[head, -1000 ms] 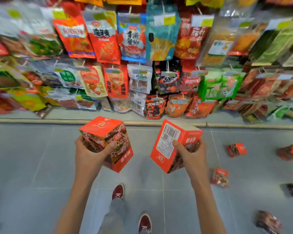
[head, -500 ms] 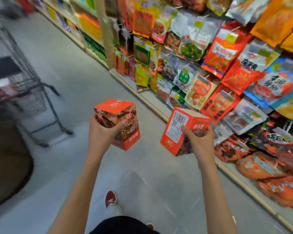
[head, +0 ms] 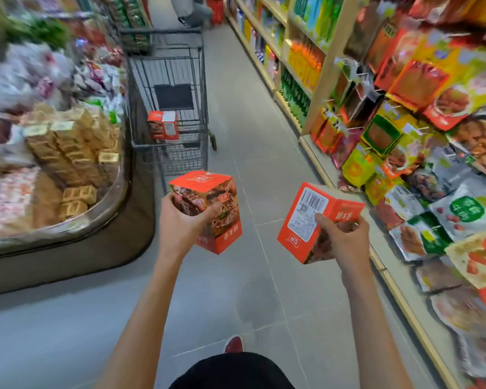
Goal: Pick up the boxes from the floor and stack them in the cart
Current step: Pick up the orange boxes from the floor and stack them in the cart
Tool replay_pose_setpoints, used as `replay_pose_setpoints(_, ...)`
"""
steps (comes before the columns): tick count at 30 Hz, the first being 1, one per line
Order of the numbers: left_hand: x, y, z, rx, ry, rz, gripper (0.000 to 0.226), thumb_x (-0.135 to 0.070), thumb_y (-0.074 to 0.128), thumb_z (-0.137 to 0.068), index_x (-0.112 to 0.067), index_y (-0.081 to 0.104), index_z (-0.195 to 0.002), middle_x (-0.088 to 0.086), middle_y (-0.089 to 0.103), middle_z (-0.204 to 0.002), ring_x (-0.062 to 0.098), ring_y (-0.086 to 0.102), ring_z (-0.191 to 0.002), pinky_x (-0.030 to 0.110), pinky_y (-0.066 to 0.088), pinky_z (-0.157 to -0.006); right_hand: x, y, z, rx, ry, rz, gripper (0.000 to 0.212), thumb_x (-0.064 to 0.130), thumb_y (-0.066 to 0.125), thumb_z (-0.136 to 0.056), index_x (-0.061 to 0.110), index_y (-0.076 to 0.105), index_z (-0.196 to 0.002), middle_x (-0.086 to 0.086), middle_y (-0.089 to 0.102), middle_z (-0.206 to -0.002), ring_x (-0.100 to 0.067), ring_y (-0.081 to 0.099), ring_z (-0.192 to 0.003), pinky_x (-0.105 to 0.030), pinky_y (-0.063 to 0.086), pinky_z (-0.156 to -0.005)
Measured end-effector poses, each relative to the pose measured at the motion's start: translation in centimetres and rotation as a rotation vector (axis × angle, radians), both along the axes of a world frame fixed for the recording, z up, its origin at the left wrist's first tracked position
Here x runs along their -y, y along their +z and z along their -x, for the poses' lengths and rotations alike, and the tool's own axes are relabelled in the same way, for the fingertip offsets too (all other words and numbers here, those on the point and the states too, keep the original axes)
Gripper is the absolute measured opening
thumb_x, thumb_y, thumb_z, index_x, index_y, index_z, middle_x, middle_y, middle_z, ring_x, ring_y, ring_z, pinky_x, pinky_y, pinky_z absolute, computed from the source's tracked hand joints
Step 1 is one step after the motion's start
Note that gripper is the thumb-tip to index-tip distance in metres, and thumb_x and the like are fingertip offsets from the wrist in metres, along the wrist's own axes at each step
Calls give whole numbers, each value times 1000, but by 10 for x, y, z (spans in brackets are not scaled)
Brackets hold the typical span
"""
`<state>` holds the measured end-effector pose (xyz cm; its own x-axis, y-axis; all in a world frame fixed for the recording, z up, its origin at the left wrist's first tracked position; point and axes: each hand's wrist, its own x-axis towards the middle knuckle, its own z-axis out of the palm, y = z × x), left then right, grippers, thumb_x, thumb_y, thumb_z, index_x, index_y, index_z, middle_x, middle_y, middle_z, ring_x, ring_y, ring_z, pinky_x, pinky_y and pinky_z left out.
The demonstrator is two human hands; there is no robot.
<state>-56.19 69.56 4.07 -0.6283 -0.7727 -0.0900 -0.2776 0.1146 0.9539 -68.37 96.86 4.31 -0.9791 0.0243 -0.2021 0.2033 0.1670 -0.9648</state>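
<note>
Supermarket aisle: left hand (head: 180,223) grips orange box (head: 208,209), right hand (head: 345,242) grips barcoded box (head: 306,217); wire cart (head: 169,88) ahead holds another box (head: 163,124).

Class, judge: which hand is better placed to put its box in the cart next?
Probably left. The left hand holds its orange box in line with the shopping cart ahead; the right hand and its barcoded box sit off toward the shelves.

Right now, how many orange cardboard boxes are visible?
3 orange cardboard boxes: one in the left hand, one in the right hand, one inside the grey wire cart. Others may be hidden.
</note>
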Motion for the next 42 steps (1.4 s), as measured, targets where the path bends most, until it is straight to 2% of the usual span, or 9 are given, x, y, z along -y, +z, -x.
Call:
replay_pose_setpoints(3,33,-1,-4,4,61,7,67,-37,93,-61,-33,48,-111,-25,57,-103,-25,56,-83,5,42,-69,46,-3,18,1,101,-17,58,32,88,-72,22,54,-117,12,65,-103,3,63,-89,-22,49,-73)
replay_pose_setpoints(6,63,-5,-5,8,112,6,68,-38,94,-59,-34,49,-110,-23,60,-104,-26,57,-84,7,43,-71,86,-12,39,12,185,-16,87,54,88,-54,18,56,-126,2,67,-116,-9,68,-99,-31,56,-79)
replay_pose_setpoints(11,109,-15,4,74,192,9,96,-62,92,-46,-25,53,-126,-9,68,-118,2,66,-106,30,53,-90,147,-26,82,44,270,5,58,23,85,-76,22,48,-120,13,63,-106,8,59,-90,-24,49,-78)
replay_pose_setpoints(14,131,-16,25,82,249,2,87,-61,90,-46,-32,53,-118,-14,66,-113,-1,64,-104,27,50,-86,180,-32,115,55,289,25,62,19,85,-77,23,43,-121,8,63,-110,7,59,-90,-26,53,-80)
replay_pose_setpoints(19,171,-13,92,73,304,2,96,-63,84,-42,-29,45,-123,-21,58,-112,-10,55,-102,22,44,-81,235,-31,190,129,396,42,102,47,95,-51,22,39,-133,-1,66,-119,-32,71,-100,-60,57,-84)
replay_pose_setpoints(25,213,-17,174,85,379,14,82,-32,95,-61,-24,44,-124,-23,54,-109,-18,53,-92,8,40,-74,304,-23,286,87,553,72,94,29,86,-58,27,33,-136,-1,57,-132,0,62,-103,-27,55,-80)
replay_pose_setpoints(30,242,-23,220,98,445,-2,70,-19,92,-66,-30,44,-116,-23,55,-106,-26,55,-85,6,40,-72,365,-21,347,77,670,51,118,47,85,-45,24,28,-146,-2,51,-140,-8,60,-115,-37,54,-94)
replay_pose_setpoints(36,292,-30,255,84,510,-36,83,-33,94,-60,-28,41,-124,-24,53,-110,-17,52,-95,10,40,-76,437,-28,400,67,780,55,107,24,87,-65,18,20,-149,-1,47,-139,-1,57,-108,-14,47,-75)
replay_pose_setpoints(42,354,-39,293,78,550,-79,98,-51,94,-49,-25,43,-129,-21,57,-115,-13,55,-101,14,43,-80,509,-45,448,45,802,-4,98,15,85,-77,21,18,-149,-4,44,-146,-20,53,-126,-25,50,-86)
